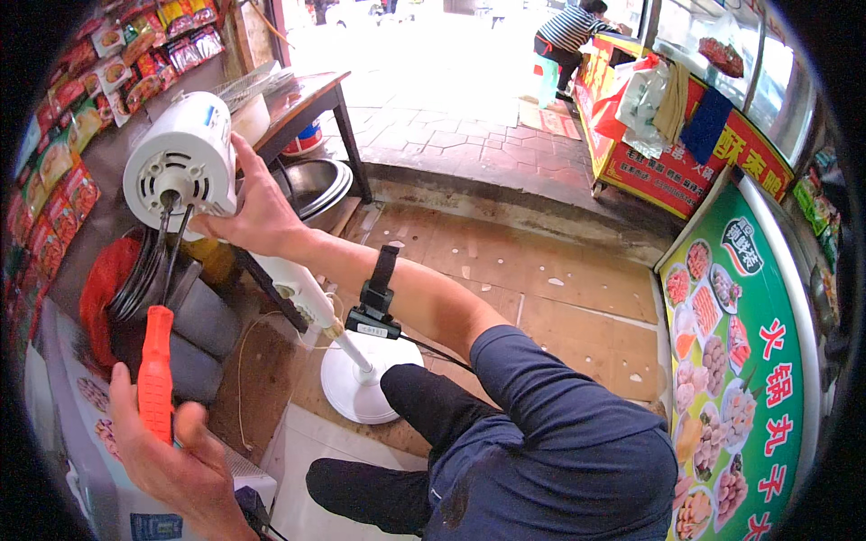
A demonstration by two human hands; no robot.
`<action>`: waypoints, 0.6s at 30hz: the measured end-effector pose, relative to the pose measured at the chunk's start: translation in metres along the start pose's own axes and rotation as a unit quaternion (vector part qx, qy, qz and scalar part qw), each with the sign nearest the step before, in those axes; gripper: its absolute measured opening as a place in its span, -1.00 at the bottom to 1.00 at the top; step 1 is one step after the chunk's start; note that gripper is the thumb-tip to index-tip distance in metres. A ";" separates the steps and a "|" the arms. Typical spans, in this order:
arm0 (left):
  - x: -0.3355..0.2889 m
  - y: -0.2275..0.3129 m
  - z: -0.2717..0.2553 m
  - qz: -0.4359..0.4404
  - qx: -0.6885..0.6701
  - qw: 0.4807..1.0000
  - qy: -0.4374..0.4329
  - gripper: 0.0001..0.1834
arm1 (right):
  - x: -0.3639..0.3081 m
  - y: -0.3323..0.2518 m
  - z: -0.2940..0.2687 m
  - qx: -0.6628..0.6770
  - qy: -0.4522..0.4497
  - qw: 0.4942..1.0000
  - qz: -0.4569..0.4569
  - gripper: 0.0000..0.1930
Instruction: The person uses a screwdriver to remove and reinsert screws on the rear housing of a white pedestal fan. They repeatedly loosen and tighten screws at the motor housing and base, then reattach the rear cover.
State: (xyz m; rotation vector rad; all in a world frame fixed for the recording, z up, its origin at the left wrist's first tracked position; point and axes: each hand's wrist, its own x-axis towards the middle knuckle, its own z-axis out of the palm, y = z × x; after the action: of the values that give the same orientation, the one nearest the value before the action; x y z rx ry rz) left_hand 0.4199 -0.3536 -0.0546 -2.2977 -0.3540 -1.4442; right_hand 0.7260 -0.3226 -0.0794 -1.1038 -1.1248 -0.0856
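A white fan motor housing (194, 126), round with slots in its end, is held up at the upper left. My right hand (262, 212) grips its right side, fingers curled round the casing. Below it, my left hand (176, 469) holds a screwdriver (155, 379) by its red handle, between thumb and fingers. The dark shaft points up at the slotted end; whether its tip touches a screw cannot be made out. A white fan pole (307, 298) slants down from near the housing to a round white base (356, 397) beside my legs.
A wooden table (311, 90) stands behind the housing, with metal basins (316, 185) below. Hanging packets (117, 68) line the left wall. Cardboard (541, 261) covers the floor. A green sign (749, 361) stands at right. Beyond the step, a person (573, 32) sits by a red stall (645, 171).
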 end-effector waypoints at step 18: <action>0.018 0.002 0.008 0.079 -0.067 0.994 0.037 -0.52 | 0.007 0.014 0.001 0.097 -0.036 0.994 0.025 0.27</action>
State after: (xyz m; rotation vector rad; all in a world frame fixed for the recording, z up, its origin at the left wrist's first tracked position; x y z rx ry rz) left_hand 0.4350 -0.3519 -0.0416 -2.3091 -0.0519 -1.5084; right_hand 0.7367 -0.3121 -0.0828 -0.9668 -1.1438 0.1013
